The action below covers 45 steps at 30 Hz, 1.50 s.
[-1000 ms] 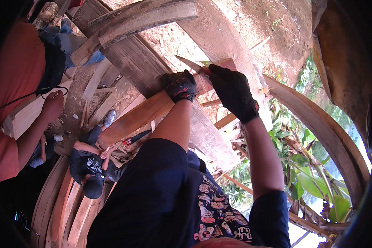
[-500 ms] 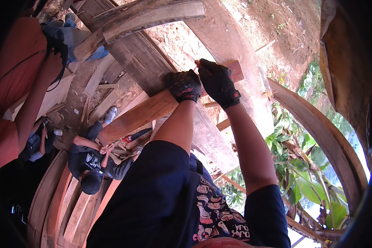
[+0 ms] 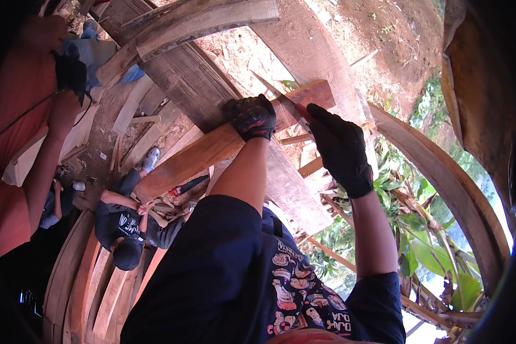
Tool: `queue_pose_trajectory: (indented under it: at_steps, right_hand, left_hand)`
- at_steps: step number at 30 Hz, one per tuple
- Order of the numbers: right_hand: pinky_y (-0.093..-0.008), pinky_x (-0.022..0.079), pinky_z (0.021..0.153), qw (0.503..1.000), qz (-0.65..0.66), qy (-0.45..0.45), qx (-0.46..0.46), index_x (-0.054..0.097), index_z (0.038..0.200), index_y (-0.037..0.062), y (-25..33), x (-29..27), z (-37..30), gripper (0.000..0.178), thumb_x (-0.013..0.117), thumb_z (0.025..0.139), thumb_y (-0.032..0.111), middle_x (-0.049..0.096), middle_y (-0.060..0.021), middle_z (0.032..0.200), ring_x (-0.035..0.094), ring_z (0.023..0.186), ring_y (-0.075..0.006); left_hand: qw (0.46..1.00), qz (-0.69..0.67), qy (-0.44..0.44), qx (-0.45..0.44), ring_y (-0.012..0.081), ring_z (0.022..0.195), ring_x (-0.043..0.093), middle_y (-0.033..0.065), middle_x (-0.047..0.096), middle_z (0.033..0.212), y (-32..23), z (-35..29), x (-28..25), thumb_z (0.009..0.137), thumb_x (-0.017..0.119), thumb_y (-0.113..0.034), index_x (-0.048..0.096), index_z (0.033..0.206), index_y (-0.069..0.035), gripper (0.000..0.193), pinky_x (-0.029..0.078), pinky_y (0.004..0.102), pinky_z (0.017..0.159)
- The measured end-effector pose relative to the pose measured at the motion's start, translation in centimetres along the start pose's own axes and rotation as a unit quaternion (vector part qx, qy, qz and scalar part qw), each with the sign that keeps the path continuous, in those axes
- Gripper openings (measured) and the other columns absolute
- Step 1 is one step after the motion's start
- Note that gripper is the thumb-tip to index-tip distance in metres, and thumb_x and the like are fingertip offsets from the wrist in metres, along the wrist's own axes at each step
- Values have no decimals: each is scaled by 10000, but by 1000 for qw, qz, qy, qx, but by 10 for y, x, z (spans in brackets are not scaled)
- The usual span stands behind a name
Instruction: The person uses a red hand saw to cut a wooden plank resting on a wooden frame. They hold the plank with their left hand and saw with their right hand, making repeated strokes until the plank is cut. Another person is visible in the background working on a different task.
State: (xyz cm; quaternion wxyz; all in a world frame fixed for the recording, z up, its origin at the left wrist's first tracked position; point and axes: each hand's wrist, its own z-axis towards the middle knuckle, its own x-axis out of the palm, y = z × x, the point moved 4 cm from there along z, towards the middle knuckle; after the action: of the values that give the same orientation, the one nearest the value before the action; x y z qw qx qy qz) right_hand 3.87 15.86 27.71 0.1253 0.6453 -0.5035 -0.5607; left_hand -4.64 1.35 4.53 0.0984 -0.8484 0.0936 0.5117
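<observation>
A long reddish-brown plank (image 3: 192, 160) lies slantwise across wider boards in front of me. My left hand (image 3: 252, 117), in a black glove with red marks, is closed over the plank and presses it down. In my right hand (image 3: 343, 152), also gloved in black, is a handsaw whose narrow blade (image 3: 282, 98) crosses the plank just right of my left hand. A bit of red handle shows by my fingers; the grip is mostly hidden by the glove. The blade tip points to the far left, beyond the plank's far edge.
Wide boards (image 3: 183, 80) support the plank, and a curved timber (image 3: 212, 27) lies across them. A person in black (image 3: 123, 226) sits at left, another in an orange-red top (image 3: 17, 143) stands nearer. A large curved beam (image 3: 447, 178) arcs at right beside green plants (image 3: 430, 252).
My right hand has drawn back toward me and to the right, and more of the saw blade now shows across the plank. My left hand stays on the plank.
</observation>
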Motion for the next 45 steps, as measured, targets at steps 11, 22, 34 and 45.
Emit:
queue_pose_trajectory:
  at_steps: [11, 22, 34, 45]
  right_hand:
    - [-444, 624, 870, 988, -65, -29, -137, 781, 1235, 18, -7, 26, 32, 273, 736, 1001, 152, 813, -199, 1136, 780, 1014, -392]
    - [-378, 601, 862, 997, -23, -43, -52, 762, 1338, 19, -11, 33, 27, 339, 706, 1048, 185, 815, -207, 1119, 804, 991, -293]
    - [-420, 611, 957, 999, -10, -31, 23, 774, 1277, 40, 39, -12, -35, 261, 676, 1046, 110, 807, -180, 1210, 775, 1149, -368]
    - [-494, 587, 891, 959, -209, -20, -192, 775, 1048, 58, -46, 63, 82, 307, 628, 1075, 326, 820, -143, 1064, 770, 1034, -379]
  left_hand:
    - [998, -22, -56, -17, 337, 1151, 697, 132, 816, 1079, 3, 12, 36, 1097, 399, -454, 843, 968, -129, 565, 371, 510, 1220]
    - [1000, 7, -16, 23, 295, 1032, 720, 95, 825, 976, -6, 2, -1, 1084, 420, -406, 841, 885, -144, 535, 433, 496, 1116]
    - [998, -6, -60, 7, 296, 1022, 713, 111, 819, 989, 1, 2, -3, 1082, 450, -402, 836, 878, -128, 515, 432, 474, 1127]
    - [995, -21, -94, 20, 318, 1045, 715, 141, 796, 920, -15, -7, -11, 1053, 481, -378, 823, 881, -150, 445, 467, 495, 1074]
